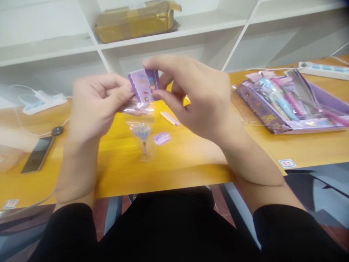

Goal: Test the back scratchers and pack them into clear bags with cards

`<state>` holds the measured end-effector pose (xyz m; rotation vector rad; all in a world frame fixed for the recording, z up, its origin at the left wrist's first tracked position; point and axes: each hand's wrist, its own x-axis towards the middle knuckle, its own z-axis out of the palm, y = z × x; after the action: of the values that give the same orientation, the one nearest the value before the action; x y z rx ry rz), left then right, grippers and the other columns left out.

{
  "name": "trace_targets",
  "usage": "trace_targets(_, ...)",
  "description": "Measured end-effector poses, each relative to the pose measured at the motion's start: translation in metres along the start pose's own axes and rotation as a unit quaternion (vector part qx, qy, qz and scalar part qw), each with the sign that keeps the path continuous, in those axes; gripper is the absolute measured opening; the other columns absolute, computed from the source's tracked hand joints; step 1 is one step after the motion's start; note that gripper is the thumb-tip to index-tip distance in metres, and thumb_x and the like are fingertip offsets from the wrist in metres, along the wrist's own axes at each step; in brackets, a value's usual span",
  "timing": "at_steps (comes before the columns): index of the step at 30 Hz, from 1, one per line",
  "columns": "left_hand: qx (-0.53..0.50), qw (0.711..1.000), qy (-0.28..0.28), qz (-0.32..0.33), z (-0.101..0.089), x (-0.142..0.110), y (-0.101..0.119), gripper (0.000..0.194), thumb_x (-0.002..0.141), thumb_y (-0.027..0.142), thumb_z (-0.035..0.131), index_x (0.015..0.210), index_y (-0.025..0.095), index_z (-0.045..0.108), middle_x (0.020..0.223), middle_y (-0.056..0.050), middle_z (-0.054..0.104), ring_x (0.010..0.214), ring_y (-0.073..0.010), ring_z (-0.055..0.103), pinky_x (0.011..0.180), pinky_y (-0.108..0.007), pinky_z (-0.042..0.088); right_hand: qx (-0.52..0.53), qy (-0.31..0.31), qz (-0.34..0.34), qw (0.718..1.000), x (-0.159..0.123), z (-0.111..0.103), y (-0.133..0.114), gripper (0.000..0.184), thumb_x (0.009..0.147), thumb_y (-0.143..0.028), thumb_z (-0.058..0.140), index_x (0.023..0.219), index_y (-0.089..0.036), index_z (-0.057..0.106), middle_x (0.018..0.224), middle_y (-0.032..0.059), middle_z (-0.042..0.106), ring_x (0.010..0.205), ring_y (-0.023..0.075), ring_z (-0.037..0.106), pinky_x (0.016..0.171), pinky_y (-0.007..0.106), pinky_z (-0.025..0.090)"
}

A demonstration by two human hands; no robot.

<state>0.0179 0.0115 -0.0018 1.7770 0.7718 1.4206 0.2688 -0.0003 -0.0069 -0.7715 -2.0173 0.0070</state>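
Note:
Above the table, a purple printed card with clear plastic at its lower edge is held between both hands. My left hand pinches its left side, thumb on top. At the right, my right hand grips the card's darker, bent edge between thumb and index finger. Below them lies a blue hand-shaped item on a stick, inside a clear wrapper. Beside it are a small purple label and a yellow stick lying against a purple stick.
On the right, an open purple display box holds several wrapped pens. Power strips sit at the left and far right. A dark phone lies left of my arm. A taped brown parcel rests on the white shelf behind.

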Motion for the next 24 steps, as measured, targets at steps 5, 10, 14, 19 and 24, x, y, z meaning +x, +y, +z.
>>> trace_targets(5, 0.01, 0.999, 0.016, 0.028, -0.004, 0.001, -0.005, 0.03, 0.09, 0.042, 0.103, 0.093, 0.014, 0.092, 0.08, -0.006, 0.084, 0.068, -0.0191, 0.084, 0.061, -0.024, 0.072, -0.001, -0.024, 0.004, 1.0, 0.001, 0.001, 0.003, 0.042, 0.119, -0.057, 0.047, 0.149, -0.047, 0.075, 0.122, 0.001, 0.083, 0.121, 0.0256, 0.078, 0.1, 0.038, 0.06)
trace_targets(10, 0.022, 0.998, 0.011, 0.061, -0.006, 0.003, -0.012, 0.036, 0.091, 0.046, 0.101, 0.095, 0.012, 0.091, 0.074, -0.005, 0.079, 0.062, -0.0202, 0.081, 0.056, -0.027, 0.07, -0.002, -0.026, 0.004, 1.0, 0.001, 0.003, 0.002, 0.042, 0.121, -0.057, 0.045, 0.149, -0.048, 0.075, 0.12, 0.0016, 0.082, 0.116, 0.0248, 0.077, 0.095, 0.037, 0.059)
trace_targets(14, 0.021, 0.998, 0.006, 0.058, -0.005, 0.003, -0.013, 0.036, 0.092, 0.047, 0.101, 0.094, 0.013, 0.09, 0.07, -0.003, 0.074, 0.064, -0.02, 0.082, 0.055, -0.025, 0.069, -0.03, -0.051, 0.02, 0.998, 0.001, -0.001, -0.002, 0.043, 0.12, -0.058, 0.045, 0.151, -0.05, 0.075, 0.119, 0.0011, 0.08, 0.11, 0.0242, 0.075, 0.092, 0.037, 0.058)
trace_targets(19, 0.011, 0.999, 0.001, 0.05, 0.0, 0.003, -0.011, 0.033, 0.091, 0.047, 0.101, 0.093, 0.016, 0.091, 0.073, -0.003, 0.076, 0.064, -0.019, 0.081, 0.056, -0.025, 0.069, -0.064, -0.057, 0.021, 0.996, -0.002, -0.005, -0.001, 0.047, 0.12, -0.051, 0.044, 0.159, -0.055, 0.069, 0.119, 0.0021, 0.076, 0.111, 0.0255, 0.071, 0.09, 0.036, 0.058)
trace_targets(24, -0.035, 0.999, -0.012, 0.007, 0.003, 0.004, -0.006, 0.037, 0.087, 0.054, 0.103, 0.089, 0.018, 0.09, 0.07, 0.0, 0.072, 0.067, -0.0196, 0.08, 0.06, -0.03, 0.07, -0.064, -0.018, -0.044, 0.997, -0.006, 0.002, 0.008, 0.052, 0.12, -0.047, 0.037, 0.162, -0.058, 0.065, 0.114, 0.0011, 0.074, 0.099, 0.0219, 0.07, 0.086, 0.037, 0.055)
